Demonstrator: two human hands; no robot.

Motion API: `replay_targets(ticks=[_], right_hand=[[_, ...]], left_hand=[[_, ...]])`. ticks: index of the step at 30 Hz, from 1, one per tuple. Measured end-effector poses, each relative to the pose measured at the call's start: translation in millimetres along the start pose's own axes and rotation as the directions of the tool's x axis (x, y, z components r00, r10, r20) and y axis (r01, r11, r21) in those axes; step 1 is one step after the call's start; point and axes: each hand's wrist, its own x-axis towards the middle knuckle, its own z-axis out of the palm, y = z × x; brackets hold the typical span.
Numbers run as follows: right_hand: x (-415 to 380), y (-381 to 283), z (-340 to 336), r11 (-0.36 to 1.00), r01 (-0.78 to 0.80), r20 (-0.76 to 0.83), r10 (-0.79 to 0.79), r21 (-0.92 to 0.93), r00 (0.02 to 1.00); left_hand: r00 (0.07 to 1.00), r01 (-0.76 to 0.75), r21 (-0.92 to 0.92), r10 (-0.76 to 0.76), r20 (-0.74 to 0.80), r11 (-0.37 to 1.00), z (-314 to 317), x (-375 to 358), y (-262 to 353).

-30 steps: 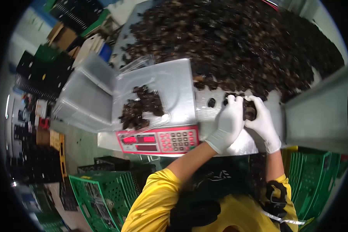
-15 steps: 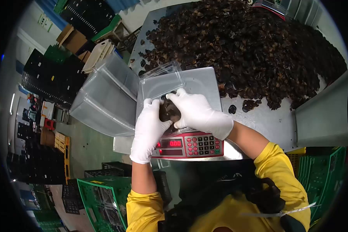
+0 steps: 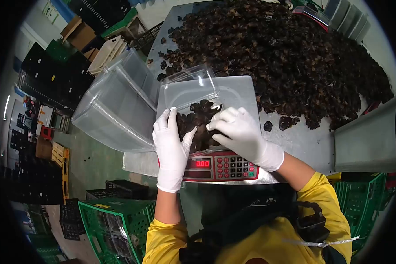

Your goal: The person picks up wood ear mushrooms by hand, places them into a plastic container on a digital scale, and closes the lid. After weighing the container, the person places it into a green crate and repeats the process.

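Observation:
White gloves cover both hands. A clear plastic box with its lid open [image 3: 187,81] rests on the steel plate of a scale [image 3: 244,99], whose red display reads 0.00. Dark, ruffled pieces that look like fungus [image 3: 199,121] fill the box. My left hand [image 3: 170,143] is against the box's left side, thumb apart from the raised fingers, holding nothing. On the right side, my right hand [image 3: 237,132] has its fingers bent together on the dark pieces; what lies between the fingertips is too small to make out.
A large heap of the same dark pieces [image 3: 286,57] covers the steel table. Stacked clear boxes [image 3: 119,105] stand left of the scale. A grey bin [image 3: 365,141] is at the right. Green crates [image 3: 114,220] stand below left, black crates [image 3: 53,83] farther off.
My hands have moved apart, my right hand shifting right and slightly down. More of the dark pieces in the box now show, and they look more spread out.

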Motion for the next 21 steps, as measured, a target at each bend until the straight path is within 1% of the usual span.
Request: replay_targets(ticks=[1, 2, 3, 4, 5, 6, 7, 8, 10, 11, 12, 16, 18, 19, 21], right_hand=[[-0.4, -1.4, 5.9, 0.998, 0.026, 0.001, -0.026, -0.049, 1.000], [-0.9, -2.6, 6.6, 0.999, 0.025, 0.004, -0.025, -0.044, 1.000], [-0.6, -3.7, 5.7, 0.997, 0.020, 0.044, -0.017, -0.068, 0.999], [-0.3, -4.4, 3.9, 0.996, 0.015, 0.084, -0.007, -0.094, 0.996], [-0.3, -4.5, -0.3, 0.996, 0.012, 0.087, -0.004, -0.094, 0.996], [-1.1, -4.4, -7.2, 1.000, -0.012, 0.027, 0.012, -0.005, 1.000], [-2.9, -4.2, -14.1, 0.996, -0.030, -0.030, 0.033, 0.083, 0.999], [-6.7, -2.2, -20.0, 0.996, -0.034, -0.020, 0.036, 0.082, 0.999], [-15.4, 4.0, -33.7, 0.998, -0.052, -0.149, 0.059, 0.046, 0.987], [-19.3, 6.7, -46.0, 0.992, -0.097, -0.113, 0.106, 0.086, 0.988], [-26.0, 12.0, -49.2, 0.990, -0.123, -0.111, 0.131, 0.076, 0.985], [-48.5, 22.7, -55.6, 0.965, -0.251, -0.134, 0.260, 0.081, 0.956], [-57.8, 24.6, -59.9, 0.943, -0.325, -0.098, 0.331, 0.072, 0.939], [-62.4, 26.7, -59.7, 0.948, -0.309, -0.119, 0.317, 0.080, 0.941], [-69.0, 26.9, -61.2, 0.924, -0.359, -0.129, 0.375, 0.135, 0.918]], left_hand=[[1.000, -0.012, 0.029, 0.012, 0.012, 1.000, 0.4, 1.2, 0.7], [0.999, -0.025, 0.057, 0.023, 0.025, 0.998, -0.6, 1.1, 1.4], [1.000, -0.005, 0.016, 0.005, 0.030, 1.000, -2.9, 1.2, 2.3], [1.000, -0.004, 0.016, 0.004, 0.031, 1.000, -5.8, 1.2, 1.0], [0.998, 0.020, -0.102, -0.013, 0.063, 0.995, -9.5, 0.5, -2.8], [0.995, 0.047, -0.218, -0.026, 0.099, 0.975, -13.3, -0.7, -6.2], [0.995, 0.050, -0.297, -0.023, 0.096, 0.954, -18.0, -2.8, -8.2], [0.990, 0.093, -0.412, -0.038, 0.138, 0.906, -25.4, -2.6, -8.8], [0.974, 0.211, -0.552, -0.125, 0.190, 0.807, -40.6, -7.2, -6.3], [0.984, 0.164, -0.505, -0.107, 0.140, 0.847, -39.3, -9.7, -13.7], [0.988, 0.152, -0.477, -0.115, 0.107, 0.866, -41.3, -12.5, -17.9], [0.980, 0.194, -0.504, -0.192, 0.057, 0.842, -53.8, -17.3, -13.6], [0.979, 0.195, -0.400, -0.203, 0.022, 0.895, -58.5, -17.9, -15.2], [0.973, 0.214, -0.416, -0.232, 0.007, 0.884, -59.8, -18.5, -18.0], [0.967, 0.225, -0.389, -0.254, -0.024, 0.893, -62.1, -18.3, -20.6]])
